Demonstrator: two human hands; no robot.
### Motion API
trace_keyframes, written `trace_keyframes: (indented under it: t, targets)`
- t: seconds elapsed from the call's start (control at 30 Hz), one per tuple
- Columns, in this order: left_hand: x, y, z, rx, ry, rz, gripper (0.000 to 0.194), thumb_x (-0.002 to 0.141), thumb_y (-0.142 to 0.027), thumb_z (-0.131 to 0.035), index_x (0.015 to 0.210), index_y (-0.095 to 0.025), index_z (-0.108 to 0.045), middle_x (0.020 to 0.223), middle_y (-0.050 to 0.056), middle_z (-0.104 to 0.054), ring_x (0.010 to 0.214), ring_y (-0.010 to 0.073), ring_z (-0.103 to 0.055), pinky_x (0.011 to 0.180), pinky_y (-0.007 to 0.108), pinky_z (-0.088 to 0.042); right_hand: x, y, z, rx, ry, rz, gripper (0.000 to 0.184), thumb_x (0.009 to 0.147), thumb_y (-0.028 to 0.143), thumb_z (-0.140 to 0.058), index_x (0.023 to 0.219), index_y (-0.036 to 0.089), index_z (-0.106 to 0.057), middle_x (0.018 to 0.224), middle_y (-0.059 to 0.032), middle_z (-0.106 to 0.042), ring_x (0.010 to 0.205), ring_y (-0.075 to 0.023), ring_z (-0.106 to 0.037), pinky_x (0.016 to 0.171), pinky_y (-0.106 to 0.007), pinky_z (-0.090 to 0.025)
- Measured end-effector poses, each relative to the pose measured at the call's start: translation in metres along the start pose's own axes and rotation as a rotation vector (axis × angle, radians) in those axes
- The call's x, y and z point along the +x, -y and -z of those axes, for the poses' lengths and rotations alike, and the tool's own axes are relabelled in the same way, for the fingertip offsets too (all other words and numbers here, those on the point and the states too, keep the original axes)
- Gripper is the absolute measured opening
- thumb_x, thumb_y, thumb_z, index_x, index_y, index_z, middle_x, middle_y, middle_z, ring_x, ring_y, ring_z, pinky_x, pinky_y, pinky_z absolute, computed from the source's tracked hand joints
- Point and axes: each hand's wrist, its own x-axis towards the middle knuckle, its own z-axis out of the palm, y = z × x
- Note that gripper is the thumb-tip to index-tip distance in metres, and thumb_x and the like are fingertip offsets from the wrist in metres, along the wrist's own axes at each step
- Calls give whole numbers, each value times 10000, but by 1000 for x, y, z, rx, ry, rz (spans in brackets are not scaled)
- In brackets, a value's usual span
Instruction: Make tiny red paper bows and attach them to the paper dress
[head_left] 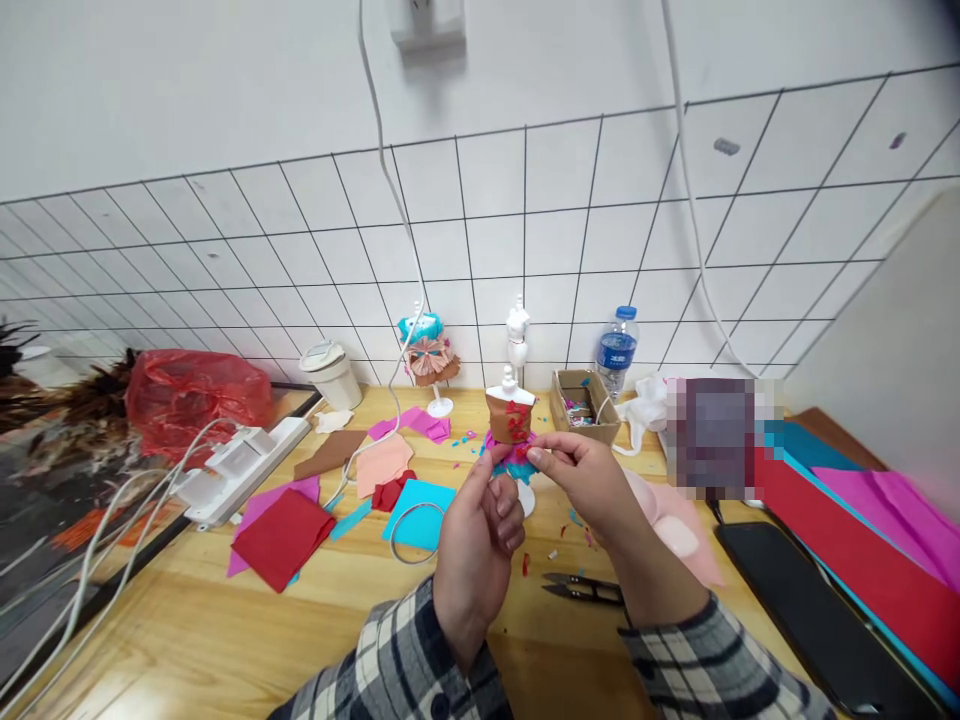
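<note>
A small white dress-form mannequin (508, 377) stands on the table before me, wearing a brown strapless top (502, 422) with red scraps on its front. Below it flares a magenta and teal skirt (517, 468). My left hand (480, 550) is at the skirt's left side, fingers curled and thumb tip against the edge. From the right, my right hand (589, 485) pinches with thumb and forefinger at the waist, near a red bit. What either pinch holds is too small to make out. Black thread snips (583, 588) lie below my right wrist.
Behind stand a bare mannequin (517, 335), a dressed one (431, 360), a cardboard box (585, 405) and a water bottle (617, 350). Coloured paper sheets, including a red one (283, 538), and a metal ring (415, 533) lie left, near a power strip (244, 470). A black phone (810, 610) lies right.
</note>
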Motion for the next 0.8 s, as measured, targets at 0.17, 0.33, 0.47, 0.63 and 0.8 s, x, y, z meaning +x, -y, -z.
trace_keyframes:
  t: [0.17, 0.33, 0.47, 0.63, 0.8]
  targets:
    - [1, 5, -2, 7, -15, -25, 269, 851, -428, -582, 979, -193, -565, 514, -93, -320, 388, 37, -218, 377, 171, -175, 3, -1, 2, -16, -49, 23, 324, 705, 444, -701, 853, 156, -719, 574, 17, -516, 565, -121, -420, 528, -249, -333]
    - [0, 11, -9, 15, -52, -45, 204, 847, -374, -598, 876, -174, -567, 493, -90, -319, 385, 39, -226, 370, 174, -183, 4, -1, 4, 11, -29, 21, 329, 687, 438, -713, 843, 149, -721, 538, 47, -429, 551, -105, -360, 521, -244, -300]
    - [2, 14, -11, 9, -67, -84, 198, 863, -368, -582, 837, -173, -560, 477, -90, -328, 376, 39, -226, 365, 174, -185, 4, -1, 2, 14, -20, 37, 318, 697, 428, -710, 849, 149, -720, 520, 69, -336, 534, -95, -316, 518, -241, -282]
    - [5, 15, -10, -21, -53, -100, 210, 827, -384, -627, 889, -194, -564, 455, -101, -329, 363, 39, -225, 365, 170, -174, 4, 1, 1, 7, -34, 56, 305, 697, 423, -704, 826, 146, -716, 522, 65, -351, 521, -89, -314, 499, -236, -271]
    - [7, 17, -10, -76, -22, -58, 232, 840, -413, -608, 888, -190, -566, 462, -98, -327, 367, 39, -239, 377, 168, -190, 3, 3, 2, -2, -62, 62, 310, 690, 422, -703, 832, 147, -715, 545, 42, -433, 531, -90, -342, 482, -222, -275]
